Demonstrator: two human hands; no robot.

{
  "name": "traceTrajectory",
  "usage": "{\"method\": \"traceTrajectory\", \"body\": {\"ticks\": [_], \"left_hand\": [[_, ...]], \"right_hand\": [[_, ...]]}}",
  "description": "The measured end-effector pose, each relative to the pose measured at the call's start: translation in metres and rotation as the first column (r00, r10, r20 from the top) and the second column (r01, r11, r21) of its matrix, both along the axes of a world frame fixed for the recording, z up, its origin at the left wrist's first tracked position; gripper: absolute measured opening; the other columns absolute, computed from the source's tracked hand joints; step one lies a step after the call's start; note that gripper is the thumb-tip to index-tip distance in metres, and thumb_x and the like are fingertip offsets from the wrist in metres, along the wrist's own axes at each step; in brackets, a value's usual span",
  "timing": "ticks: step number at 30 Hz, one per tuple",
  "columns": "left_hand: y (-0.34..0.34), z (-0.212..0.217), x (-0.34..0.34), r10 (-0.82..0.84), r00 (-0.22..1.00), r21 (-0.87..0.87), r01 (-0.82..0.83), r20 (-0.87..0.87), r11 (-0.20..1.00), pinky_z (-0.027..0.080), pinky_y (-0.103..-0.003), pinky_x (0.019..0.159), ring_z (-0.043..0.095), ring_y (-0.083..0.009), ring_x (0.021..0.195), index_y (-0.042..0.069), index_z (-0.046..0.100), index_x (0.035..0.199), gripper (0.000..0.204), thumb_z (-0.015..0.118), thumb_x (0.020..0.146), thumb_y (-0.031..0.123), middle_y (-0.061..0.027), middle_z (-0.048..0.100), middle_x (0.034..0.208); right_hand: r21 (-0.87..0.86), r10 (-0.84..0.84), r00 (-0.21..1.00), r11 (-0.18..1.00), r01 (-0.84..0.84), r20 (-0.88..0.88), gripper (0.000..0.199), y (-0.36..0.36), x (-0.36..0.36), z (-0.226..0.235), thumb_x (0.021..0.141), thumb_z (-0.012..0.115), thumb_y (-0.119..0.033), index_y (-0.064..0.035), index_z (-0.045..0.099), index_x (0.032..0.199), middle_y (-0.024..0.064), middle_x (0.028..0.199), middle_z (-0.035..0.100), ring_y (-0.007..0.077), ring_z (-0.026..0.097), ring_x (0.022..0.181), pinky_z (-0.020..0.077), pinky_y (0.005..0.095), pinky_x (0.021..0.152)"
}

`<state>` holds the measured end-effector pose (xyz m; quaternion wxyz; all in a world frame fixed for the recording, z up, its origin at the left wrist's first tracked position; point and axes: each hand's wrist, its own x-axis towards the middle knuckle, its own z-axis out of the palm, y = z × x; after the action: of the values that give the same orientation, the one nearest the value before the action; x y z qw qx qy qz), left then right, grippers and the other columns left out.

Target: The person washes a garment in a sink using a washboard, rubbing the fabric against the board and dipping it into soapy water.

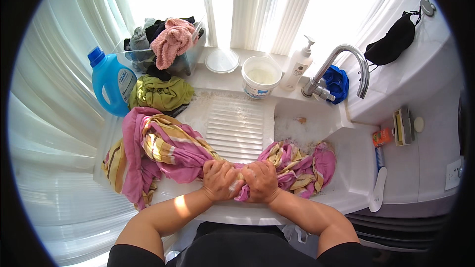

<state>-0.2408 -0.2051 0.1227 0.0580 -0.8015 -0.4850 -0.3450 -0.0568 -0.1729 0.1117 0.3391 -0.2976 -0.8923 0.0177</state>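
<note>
A long pink cloth with yellow and white stripes lies across the white laundry sink. My left hand is closed around its middle, with suds on the fingers. Right beside it my right hand grips the same cloth, knuckles up. On the left the cloth spreads in folds over the sink's ledge and hangs past its edge. Its other end lies bunched in the sink basin. Behind my hands is the ribbed washboard with some foam around it.
A blue detergent jug, green cloth and clear bin of clothes stand back left. Along the back are a white tub, pump bottle and curved faucet. A white-handled brush lies on the right rim.
</note>
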Motion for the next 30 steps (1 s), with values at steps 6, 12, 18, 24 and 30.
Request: {"method": "traceTrajectory", "body": {"ticks": [6,12,18,24,30], "left_hand": [[0.128,-0.03,0.012,0.256,0.966,-0.102,-0.251,0.033,0.963,0.039,-0.046,0.072,0.059,-0.0326,0.077,0.011,0.06,0.069,0.027,0.052,0.092,0.022,-0.0067,0.064,0.071],[0.085,0.016,-0.014,-0.147,0.98,-0.33,0.096,-0.135,0.939,0.041,-0.046,0.078,0.062,-0.0306,0.081,0.01,0.064,0.088,0.024,0.058,0.092,0.033,-0.008,0.066,0.088],[-0.013,0.006,-0.016,-0.235,0.969,0.064,0.241,-0.079,0.968,0.037,-0.038,0.073,0.055,-0.0229,0.073,0.012,0.056,0.08,0.023,0.072,0.075,0.028,-0.0065,0.061,0.085],[0.124,-0.029,0.0,0.168,0.984,-0.18,-0.154,0.063,0.972,0.043,-0.047,0.071,0.058,-0.034,0.079,0.009,0.061,0.08,0.02,0.049,0.093,0.019,-0.0103,0.062,0.081],[0.123,-0.001,-0.022,-0.054,0.952,-0.516,-0.116,-0.302,0.849,0.044,-0.057,0.091,0.063,-0.0352,0.097,0.01,0.069,0.109,0.03,0.049,0.097,0.029,-0.0134,0.068,0.103]], "right_hand": [[-0.331,-0.239,0.966,0.923,0.195,-0.1,0.035,0.12,-0.016,-0.007,0.065,0.07,-0.035,-0.0045,0.06,0.077,0.0159,0.079,0.064,0.036,0.061,0.08,0.0489,0.0454,0.075],[-0.47,0.047,0.999,0.882,-0.03,0.026,0.06,0.073,0.016,0.037,0.063,0.076,-0.046,-0.0036,0.06,0.101,0.0159,0.102,0.063,0.0338,0.059,0.099,0.0456,0.0461,0.084],[0.037,0.19,0.982,0.981,-0.19,-0.009,0.06,-0.013,0.021,-0.002,0.077,0.058,-0.063,-0.0114,0.059,0.107,0.0085,0.11,0.061,0.0241,0.058,0.104,0.0378,0.0417,0.087],[-0.221,-0.249,0.969,0.945,0.241,-0.006,0.03,0.116,-0.017,-0.013,0.077,0.06,-0.035,-0.0058,0.061,0.082,0.0122,0.084,0.064,0.0306,0.061,0.083,0.0414,0.0461,0.077],[-0.763,-0.202,0.978,0.623,0.17,0.053,0.037,0.116,-0.022,0.034,0.075,0.063,-0.037,-0.0007,0.06,0.085,0.0167,0.093,0.067,0.0334,0.062,0.095,0.0444,0.0507,0.082]]}}
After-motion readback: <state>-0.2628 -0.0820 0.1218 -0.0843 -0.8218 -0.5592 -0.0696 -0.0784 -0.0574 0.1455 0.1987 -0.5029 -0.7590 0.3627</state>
